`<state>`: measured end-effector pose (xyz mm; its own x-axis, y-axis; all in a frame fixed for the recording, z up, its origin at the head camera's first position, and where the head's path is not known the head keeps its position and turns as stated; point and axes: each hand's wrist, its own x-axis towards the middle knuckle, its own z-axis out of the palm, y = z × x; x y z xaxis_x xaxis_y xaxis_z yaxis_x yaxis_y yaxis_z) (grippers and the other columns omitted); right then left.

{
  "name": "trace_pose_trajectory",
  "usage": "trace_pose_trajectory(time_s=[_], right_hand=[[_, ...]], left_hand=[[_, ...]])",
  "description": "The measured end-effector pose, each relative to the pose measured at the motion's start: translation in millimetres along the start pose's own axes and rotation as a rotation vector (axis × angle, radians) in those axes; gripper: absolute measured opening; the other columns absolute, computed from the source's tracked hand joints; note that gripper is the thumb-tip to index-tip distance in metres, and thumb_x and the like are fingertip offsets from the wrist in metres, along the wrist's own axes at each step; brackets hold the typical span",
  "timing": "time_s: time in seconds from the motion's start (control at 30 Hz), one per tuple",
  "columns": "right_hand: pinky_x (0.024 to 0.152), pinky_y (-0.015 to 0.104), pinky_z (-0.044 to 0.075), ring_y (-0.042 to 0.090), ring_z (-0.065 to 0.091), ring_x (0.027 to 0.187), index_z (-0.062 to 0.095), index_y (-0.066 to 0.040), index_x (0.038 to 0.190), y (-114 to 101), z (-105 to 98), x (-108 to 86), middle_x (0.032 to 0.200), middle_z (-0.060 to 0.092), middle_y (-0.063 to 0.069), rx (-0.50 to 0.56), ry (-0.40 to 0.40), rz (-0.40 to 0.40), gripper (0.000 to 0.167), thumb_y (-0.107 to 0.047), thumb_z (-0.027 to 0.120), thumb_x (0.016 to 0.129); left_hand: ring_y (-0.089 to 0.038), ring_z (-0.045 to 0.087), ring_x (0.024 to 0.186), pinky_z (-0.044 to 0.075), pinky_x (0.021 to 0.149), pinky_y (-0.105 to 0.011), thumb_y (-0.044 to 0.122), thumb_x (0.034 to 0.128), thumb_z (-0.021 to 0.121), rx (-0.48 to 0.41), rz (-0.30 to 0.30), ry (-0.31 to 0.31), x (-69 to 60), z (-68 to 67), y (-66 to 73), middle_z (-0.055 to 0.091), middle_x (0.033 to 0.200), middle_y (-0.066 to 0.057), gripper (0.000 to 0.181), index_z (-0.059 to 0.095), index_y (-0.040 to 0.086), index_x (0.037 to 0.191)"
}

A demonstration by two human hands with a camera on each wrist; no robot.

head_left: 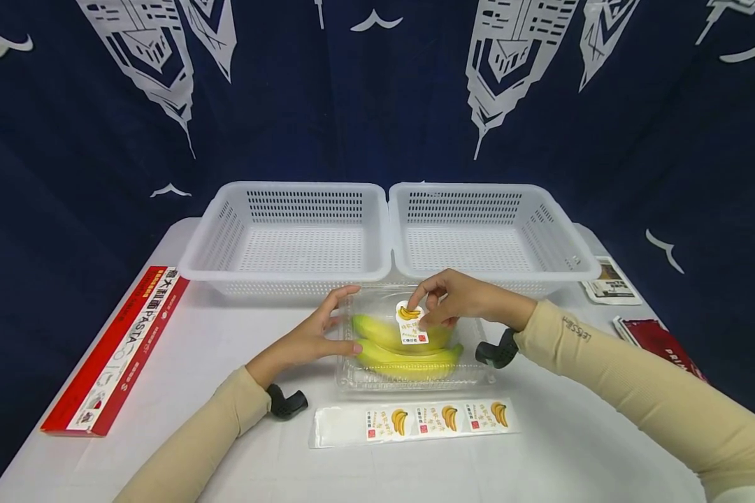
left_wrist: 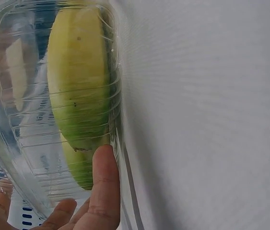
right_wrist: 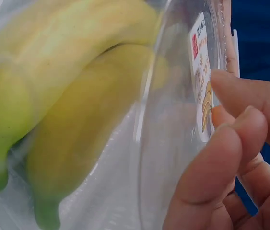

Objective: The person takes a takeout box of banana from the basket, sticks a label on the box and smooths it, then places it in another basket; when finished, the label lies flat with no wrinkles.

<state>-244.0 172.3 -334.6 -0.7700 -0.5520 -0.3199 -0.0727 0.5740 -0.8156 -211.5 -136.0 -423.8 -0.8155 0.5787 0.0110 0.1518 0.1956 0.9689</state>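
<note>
A clear plastic box (head_left: 346,381) with a lid stands on the table, holding yellow bananas (head_left: 409,367) with green ends. A white banana sticker (head_left: 412,335) lies flat against the lid; its far end is seen edge-on in the right wrist view. My left hand (head_left: 302,342) holds the box at its left side, thumb toward the near corner and fingers toward the far one. With fingertips on the sticker, my right hand (head_left: 456,300) touches the lid from above, its other fingers bent. In front lies a backing strip (head_left: 340,423) with several matching stickers.
Two white perforated baskets (head_left: 289,276) (head_left: 497,272) stand side by side behind the box. A long red pasta box (head_left: 116,349) lies at the left. Printed packets (head_left: 610,283) and a red packet (head_left: 660,342) rest along the right table edge.
</note>
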Motion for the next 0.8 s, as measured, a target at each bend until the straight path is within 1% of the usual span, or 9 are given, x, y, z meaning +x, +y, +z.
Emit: trace_pose_trajectory(time_s=[0.2, 0.43, 0.6, 0.8], right_hand=[[0.058, 0.025, 0.046, 0.014, 0.049, 0.059, 0.078, 0.002, 0.117, 1.6, 1.4, 0.9, 0.07, 0.054, 0.0, 0.0, 0.0, 0.009, 0.033, 0.001, 0.086, 0.086], [0.055, 0.024, 0.046, 0.012, 0.047, 0.058, 0.074, 0.002, 0.119, -1.2, 2.8, 0.5, 0.071, 0.054, 0.001, -0.035, 0.012, -0.03, 0.037, 0.003, 0.087, 0.085], [0.054, 0.025, 0.046, 0.013, 0.047, 0.056, 0.072, 0.0, 0.122, -1.8, 2.0, 1.4, 0.073, 0.053, 0.002, -0.053, 0.016, -0.015, 0.041, 0.002, 0.088, 0.084], [0.054, 0.025, 0.047, 0.013, 0.049, 0.056, 0.07, 0.001, 0.124, -2.8, 3.1, 1.4, 0.076, 0.052, 0.002, -0.06, 0.009, -0.017, 0.043, 0.003, 0.088, 0.084]], left_hand=[[-0.061, 0.017, 0.157, 0.021, 0.125, -0.074, 0.017, 0.0904, 0.082, -0.003, -0.002, -0.005, 0.4, 0.1, 1.5, 0.011, 0.179, -0.01, 0.101, 0.021, 0.021, 0.171], [-0.062, 0.019, 0.156, 0.026, 0.121, -0.077, 0.018, 0.0899, 0.083, -0.005, -0.013, -0.001, 0.0, -0.6, 2.9, 0.012, 0.179, -0.008, 0.101, 0.022, 0.023, 0.171], [-0.063, 0.019, 0.155, 0.028, 0.118, -0.079, 0.018, 0.0908, 0.082, -0.005, -0.011, -0.004, 0.4, 0.0, 2.9, 0.012, 0.179, -0.01, 0.1, 0.022, 0.022, 0.171], [-0.064, 0.017, 0.155, 0.025, 0.12, -0.079, 0.017, 0.0911, 0.081, -0.005, -0.011, -0.002, -0.3, 0.1, 1.9, 0.01, 0.179, -0.012, 0.1, 0.02, 0.021, 0.171]])
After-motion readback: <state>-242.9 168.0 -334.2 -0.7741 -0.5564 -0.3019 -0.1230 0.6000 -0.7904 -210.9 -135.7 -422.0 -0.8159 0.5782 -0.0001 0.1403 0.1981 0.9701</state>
